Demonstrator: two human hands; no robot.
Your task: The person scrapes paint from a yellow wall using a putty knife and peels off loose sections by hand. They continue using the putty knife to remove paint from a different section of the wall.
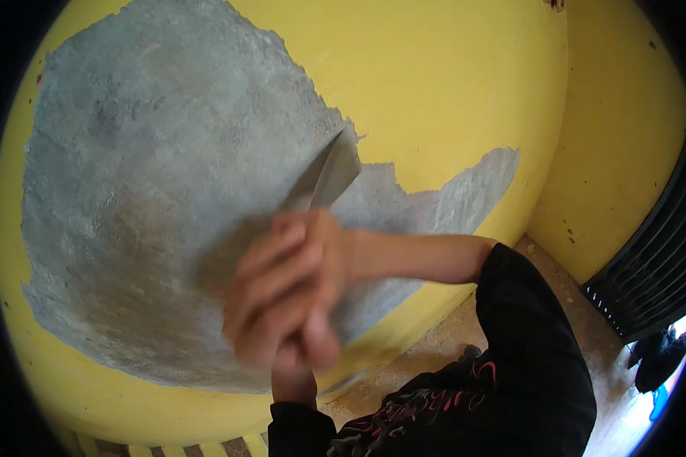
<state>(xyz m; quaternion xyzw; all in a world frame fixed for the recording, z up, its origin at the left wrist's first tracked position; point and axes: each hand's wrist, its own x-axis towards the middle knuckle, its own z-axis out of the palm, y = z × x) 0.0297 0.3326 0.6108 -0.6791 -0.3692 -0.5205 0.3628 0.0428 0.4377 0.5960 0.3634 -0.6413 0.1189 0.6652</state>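
Observation:
A scraper with a flat, flared metal blade points up and to the right. Its blade tip lies at the ragged edge where yellow paint meets the bare grey wall patch. My right hand is closed round the scraper just below the blade, its forearm coming in from the right. Below and against it, my left hand is also closed, over the lower grip. The handle itself is hidden by the fingers, which are partly blurred by motion.
A narrower grey strip of stripped wall reaches right. Beyond the corner stands another yellow wall with a dark slatted grille. A dusty brown floor runs below. Yellow bars show at the bottom left.

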